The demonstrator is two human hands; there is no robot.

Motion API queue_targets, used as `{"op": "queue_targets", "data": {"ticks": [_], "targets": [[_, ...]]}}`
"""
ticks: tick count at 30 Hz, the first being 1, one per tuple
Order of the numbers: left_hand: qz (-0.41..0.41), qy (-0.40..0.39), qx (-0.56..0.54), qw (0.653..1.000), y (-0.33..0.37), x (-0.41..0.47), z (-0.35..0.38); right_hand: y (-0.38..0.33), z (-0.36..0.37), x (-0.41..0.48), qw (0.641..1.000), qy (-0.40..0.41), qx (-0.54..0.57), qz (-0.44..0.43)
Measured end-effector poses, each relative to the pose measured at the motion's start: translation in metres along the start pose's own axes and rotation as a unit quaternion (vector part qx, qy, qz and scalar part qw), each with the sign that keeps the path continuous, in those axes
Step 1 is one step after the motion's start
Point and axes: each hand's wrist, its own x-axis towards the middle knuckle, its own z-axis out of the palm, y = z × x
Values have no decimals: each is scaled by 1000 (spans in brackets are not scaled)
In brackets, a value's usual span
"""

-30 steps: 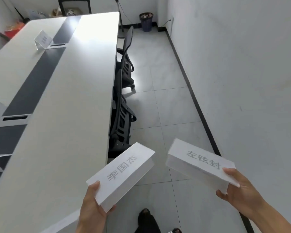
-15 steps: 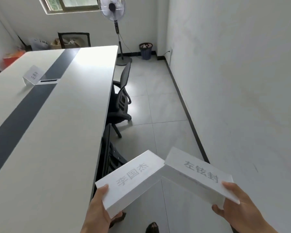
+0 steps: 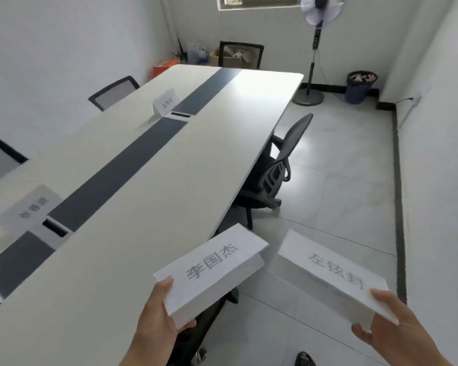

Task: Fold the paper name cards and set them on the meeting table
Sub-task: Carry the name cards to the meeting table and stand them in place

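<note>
The left name card (image 3: 212,268) is held at the table's (image 3: 143,207) right edge, its long axis running near-left to far-right. The right name card (image 3: 333,273) hangs over the floor (image 3: 341,207) beside it, apart, and runs far-left to near-right. The left hand (image 3: 156,320) and right hand (image 3: 391,331) each pinch their card's near end, thumb on top, fingers beneath.

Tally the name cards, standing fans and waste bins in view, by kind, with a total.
Name cards: 4, the left card in the left hand, the right card in the right hand, the near card and the far card on the table.
Standing fan: 1
Waste bin: 1
Total: 6
</note>
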Motion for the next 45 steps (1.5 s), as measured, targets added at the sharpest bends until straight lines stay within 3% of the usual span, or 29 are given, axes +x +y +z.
{"op": "queue_targets", "data": {"ticks": [5, 10, 17, 21, 29, 38, 41, 45], "targets": [[37, 109, -63, 991, 12, -13, -7, -54, 47, 69, 993, -70, -90, 40], [61, 212, -118, 968, 18, -9, -37, -65, 105, 126, 976, -129, -143, 105], [42, 293, -149, 943, 36, 46, -122, -40, 185, 183, 937, -165, -249, 184], [41, 300, -137, 943, 61, 100, -175, -29, 234, 207, 926, -160, -272, 209], [47, 303, -66, 949, 101, 195, -273, -2, 323, 254, 912, -148, -323, 205], [72, 300, 23, 951, 108, 232, -336, 40, 380, 301, 896, -131, -366, 215], [50, 317, 107, 941, 103, 242, -355, 53, 397, 309, 893, -120, -380, 209], [12, 343, 273, 899, 98, 255, -376, 66, 410, 312, 894, -105, -385, 202]]}}
